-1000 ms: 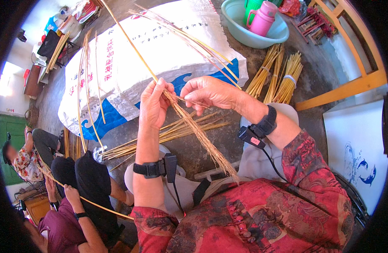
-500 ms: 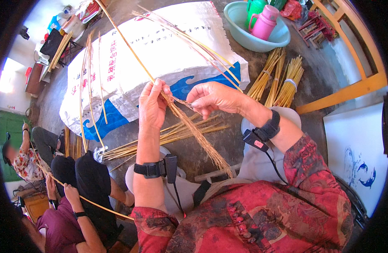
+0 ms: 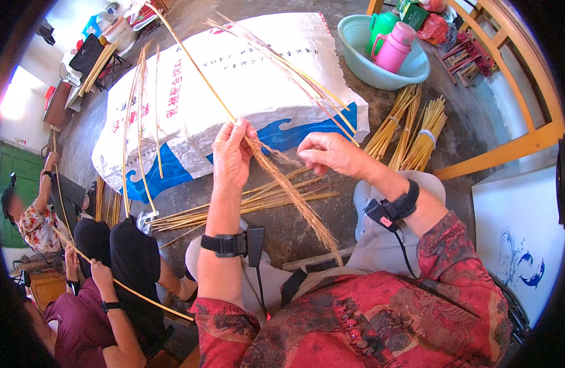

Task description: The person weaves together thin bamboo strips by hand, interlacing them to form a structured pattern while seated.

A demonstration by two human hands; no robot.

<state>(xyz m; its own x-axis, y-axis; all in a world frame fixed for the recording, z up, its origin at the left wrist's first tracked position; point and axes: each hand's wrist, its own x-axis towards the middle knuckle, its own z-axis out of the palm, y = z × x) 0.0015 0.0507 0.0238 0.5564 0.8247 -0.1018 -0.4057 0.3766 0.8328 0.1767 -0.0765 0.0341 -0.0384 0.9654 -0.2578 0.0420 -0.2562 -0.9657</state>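
My left hand (image 3: 231,154) is closed around a long yellow reed stalk (image 3: 199,75), whose thin stem runs up and away to the far left. Below the fist, its brown feathery plume (image 3: 295,197) hangs down to the right, toward my lap. A thin wisp (image 3: 279,154) of the plume sticks out sideways from the rest. Close to the tip of that wisp is my right hand (image 3: 333,153), with fingers curled in toward the thumb. Whether those fingertips hold anything is hidden.
A white and blue woven sack (image 3: 245,92) lies ahead with loose stalks across it. Tied stalk bundles (image 3: 425,135) sit at the right, below a basin (image 3: 362,64) holding a pink thermos (image 3: 395,49). More stalks (image 3: 233,210) lie before me. Another person (image 3: 89,319) bends a stalk at left.
My right hand has drawn back slightly to the right and down, away from the plume. My left hand keeps its grip on the stalk. The view has shifted a little.
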